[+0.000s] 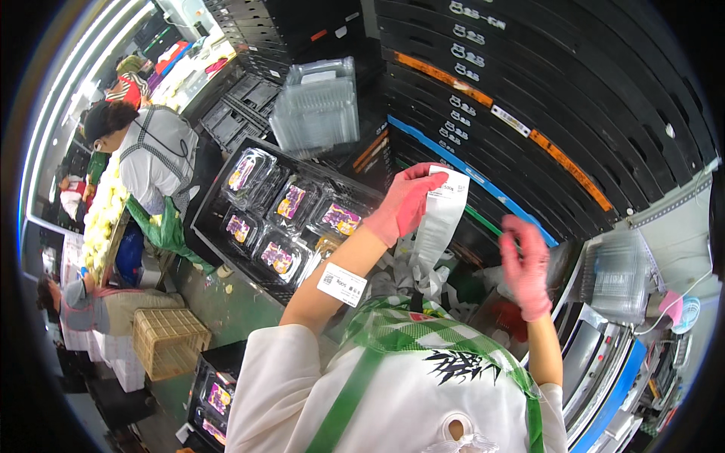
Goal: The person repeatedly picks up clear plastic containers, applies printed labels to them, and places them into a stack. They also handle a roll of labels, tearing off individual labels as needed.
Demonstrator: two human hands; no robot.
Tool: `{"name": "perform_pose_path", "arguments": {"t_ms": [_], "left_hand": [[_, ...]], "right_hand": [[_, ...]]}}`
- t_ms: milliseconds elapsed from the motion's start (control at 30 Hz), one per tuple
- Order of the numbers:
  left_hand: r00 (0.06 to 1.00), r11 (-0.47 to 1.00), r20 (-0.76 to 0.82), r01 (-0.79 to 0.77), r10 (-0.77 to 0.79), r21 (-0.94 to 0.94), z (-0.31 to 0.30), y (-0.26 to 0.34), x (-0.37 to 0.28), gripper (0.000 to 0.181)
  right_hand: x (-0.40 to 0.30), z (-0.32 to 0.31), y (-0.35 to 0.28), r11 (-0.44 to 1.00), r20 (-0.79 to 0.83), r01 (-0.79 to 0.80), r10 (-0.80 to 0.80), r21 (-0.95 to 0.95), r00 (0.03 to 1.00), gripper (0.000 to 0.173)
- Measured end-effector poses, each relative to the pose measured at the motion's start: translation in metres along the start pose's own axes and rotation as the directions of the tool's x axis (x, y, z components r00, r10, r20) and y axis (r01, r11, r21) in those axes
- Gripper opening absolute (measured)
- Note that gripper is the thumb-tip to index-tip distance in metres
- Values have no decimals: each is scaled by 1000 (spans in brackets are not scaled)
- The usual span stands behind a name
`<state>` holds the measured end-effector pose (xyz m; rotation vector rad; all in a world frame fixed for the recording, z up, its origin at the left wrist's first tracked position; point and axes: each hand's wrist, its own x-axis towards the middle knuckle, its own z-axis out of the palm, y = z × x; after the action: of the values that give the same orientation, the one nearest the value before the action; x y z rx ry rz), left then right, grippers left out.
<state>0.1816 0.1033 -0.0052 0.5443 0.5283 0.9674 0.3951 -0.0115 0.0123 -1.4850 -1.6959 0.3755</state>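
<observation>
My left hand (405,201), in a pink glove, pinches a strip of white printed labels (440,218) near its top end. The strip hangs down towards my apron. A single white label (341,285) sticks to my left forearm. To the right, my right hand (524,266), also in a pink glove, is raised and blurred, its fingers loosely curled and apart, with nothing visible in them. Left of my left hand is a black crate (263,280) of clear lidded plastic boxes (291,201) with purple and orange labels. My left arm hides part of that crate.
Clear plastic containers (320,107) are stacked behind the crate. Tall stacks of black crates (510,73) stand ahead. A machine with a blue edge (614,385) and more containers (617,277) are at right. Left are co-workers (156,153) and a tan plastic basket (170,342).
</observation>
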Motion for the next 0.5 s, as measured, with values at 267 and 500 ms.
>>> {"name": "perform_pose_path", "arguments": {"t_ms": [267,500], "left_hand": [[969,990,-226,-69,96,125,-42,22,-44,20],[859,965,-446,-255,253,57,-96,52,-108,10]], "right_hand": [[67,67,-51,918,179,15,-94,396,979,22],[148,179,-45,949,285,189,-260,252,922,20]]}}
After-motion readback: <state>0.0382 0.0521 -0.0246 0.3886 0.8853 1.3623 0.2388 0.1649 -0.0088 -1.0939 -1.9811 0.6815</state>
